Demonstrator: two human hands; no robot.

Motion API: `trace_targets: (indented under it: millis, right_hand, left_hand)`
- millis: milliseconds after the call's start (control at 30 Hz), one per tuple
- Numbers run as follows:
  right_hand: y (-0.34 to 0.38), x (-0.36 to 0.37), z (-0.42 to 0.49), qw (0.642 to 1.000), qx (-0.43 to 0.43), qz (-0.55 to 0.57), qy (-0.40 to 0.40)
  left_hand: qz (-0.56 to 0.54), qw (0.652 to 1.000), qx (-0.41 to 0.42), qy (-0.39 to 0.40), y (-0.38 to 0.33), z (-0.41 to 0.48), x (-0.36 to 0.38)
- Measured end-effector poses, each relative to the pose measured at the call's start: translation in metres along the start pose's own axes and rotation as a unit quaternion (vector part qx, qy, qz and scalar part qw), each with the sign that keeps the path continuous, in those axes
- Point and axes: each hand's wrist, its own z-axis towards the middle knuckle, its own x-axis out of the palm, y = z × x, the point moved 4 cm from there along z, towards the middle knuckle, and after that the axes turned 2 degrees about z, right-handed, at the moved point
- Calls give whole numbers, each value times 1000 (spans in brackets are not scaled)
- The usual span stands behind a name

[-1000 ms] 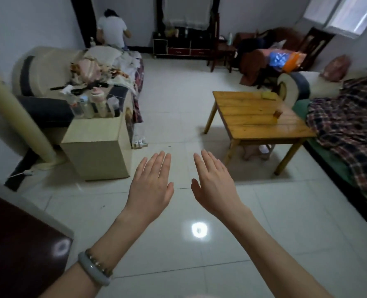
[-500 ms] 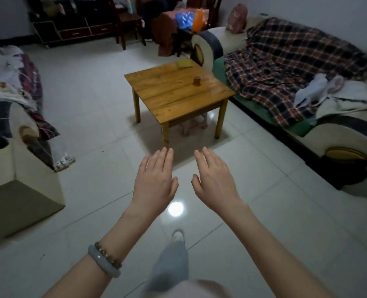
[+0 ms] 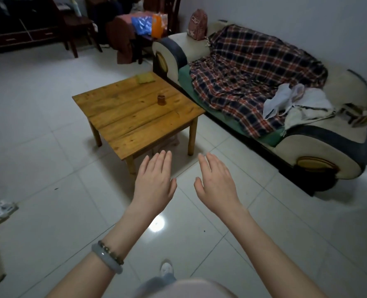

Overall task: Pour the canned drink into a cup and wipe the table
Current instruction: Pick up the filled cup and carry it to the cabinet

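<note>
A low wooden table (image 3: 135, 123) stands on the tiled floor ahead of me. On it sit a small brown cup (image 3: 161, 99) near the middle and a folded yellow-green cloth (image 3: 145, 78) at the far corner. No can shows in this view. My left hand (image 3: 154, 186) and my right hand (image 3: 216, 182) hover palm down side by side, fingers straight, short of the table's near corner. Both hands hold nothing.
A cream sofa (image 3: 320, 151) with a plaid blanket (image 3: 249, 69) and white clothes runs along the right wall. Dark chairs (image 3: 75, 26) and a cabinet stand at the back. My foot (image 3: 166, 268) is on the tiles below my arms.
The view has swung right and moved closer to the table; the sofa now fills the right side. My hands keep the same flat pose in front of me.
</note>
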Motion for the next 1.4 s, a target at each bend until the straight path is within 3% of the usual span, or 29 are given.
trace_targets:
  millis: [500, 867, 1400]
  right_hand:
    - [-124, 39, 221, 999, 0, 16, -40]
    - [-232, 65, 401, 996, -80, 35, 13]
    - [-237, 130, 607, 975, -204, 60, 69]
  left_hand:
    - [27, 1000, 2, 4, 31, 230, 105]
    - [73, 993, -86, 29, 24, 402, 171]
    - [108, 970, -210, 59, 109, 528, 232]
